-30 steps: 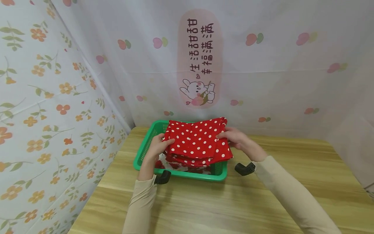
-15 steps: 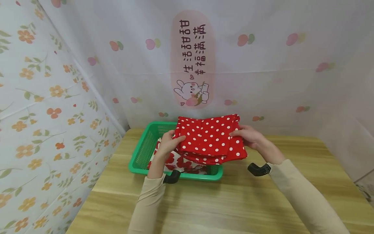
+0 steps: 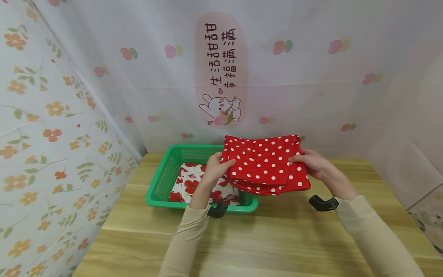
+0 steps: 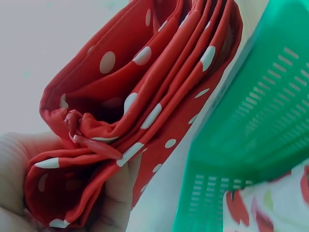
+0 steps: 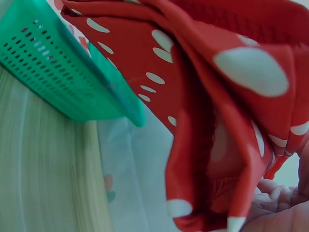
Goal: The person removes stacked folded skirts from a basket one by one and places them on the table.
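A folded red garment with white polka dots [image 3: 261,161] is held up between both hands, its right part reaching past the basket's right side. My left hand [image 3: 215,171] grips its left edge, thumb on top and fingers underneath. On the opposite edge, my right hand [image 3: 315,163] pinches the folds with its thumb over them. Stacked layers and a small red pull or tie [image 4: 99,146] show in the left wrist view. Below and to the left stands a green plastic basket [image 3: 162,181]. Inside it lies a white cloth with red flowers [image 3: 189,184], partly hidden by my left forearm.
The basket rests on a wood-grain table [image 3: 277,238], near its back edge. A white printed curtain [image 3: 294,88] hangs close behind, and a floral curtain [image 3: 52,161] borders the left side. A black wrist mount [image 3: 323,203] juts from each sleeve.
Both hands have carried the red polka-dot garment to the right, off the basket's middle. More of the white cloth with red flowers now shows. The head view has turned slightly right.
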The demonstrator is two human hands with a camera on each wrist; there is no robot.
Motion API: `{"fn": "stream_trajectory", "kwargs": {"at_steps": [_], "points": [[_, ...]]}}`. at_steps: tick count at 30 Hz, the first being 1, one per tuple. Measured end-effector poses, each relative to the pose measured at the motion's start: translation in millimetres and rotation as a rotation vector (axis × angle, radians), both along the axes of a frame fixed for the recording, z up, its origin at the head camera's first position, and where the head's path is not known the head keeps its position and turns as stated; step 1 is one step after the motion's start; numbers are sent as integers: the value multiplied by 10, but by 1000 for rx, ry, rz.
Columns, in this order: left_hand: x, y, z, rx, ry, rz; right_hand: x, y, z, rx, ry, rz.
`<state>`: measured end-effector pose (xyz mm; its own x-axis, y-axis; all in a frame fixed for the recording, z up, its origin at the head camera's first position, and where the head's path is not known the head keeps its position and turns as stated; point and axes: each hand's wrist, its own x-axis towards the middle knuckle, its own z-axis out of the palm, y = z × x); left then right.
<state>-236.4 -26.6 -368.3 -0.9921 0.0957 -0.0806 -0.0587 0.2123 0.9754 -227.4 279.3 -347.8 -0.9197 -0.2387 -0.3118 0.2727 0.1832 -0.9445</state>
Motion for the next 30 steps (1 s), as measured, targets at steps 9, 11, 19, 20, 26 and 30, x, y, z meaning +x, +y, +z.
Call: {"fn": "stream_trajectory", "kwargs": {"at_steps": [9, 11, 19, 20, 26, 30], "points": [[23, 262, -13, -1, 27, -21, 88, 257, -27, 20, 19, -19], [27, 321, -16, 5, 32, -25, 110, 314, -31, 22, 29, -23], [34, 534, -58, 32, 12, -46, 198, 516, -42, 48, 40, -46], [39, 560, -67, 35, 11, -48, 206, 541, -50, 49, 38, -48], [74, 728, -117, 32, 19, -50, 263, 702, -91, 58, 30, -52], [98, 840, -129, 17, 20, -51, 305, 801, -109, 77, 16, -74]]}}
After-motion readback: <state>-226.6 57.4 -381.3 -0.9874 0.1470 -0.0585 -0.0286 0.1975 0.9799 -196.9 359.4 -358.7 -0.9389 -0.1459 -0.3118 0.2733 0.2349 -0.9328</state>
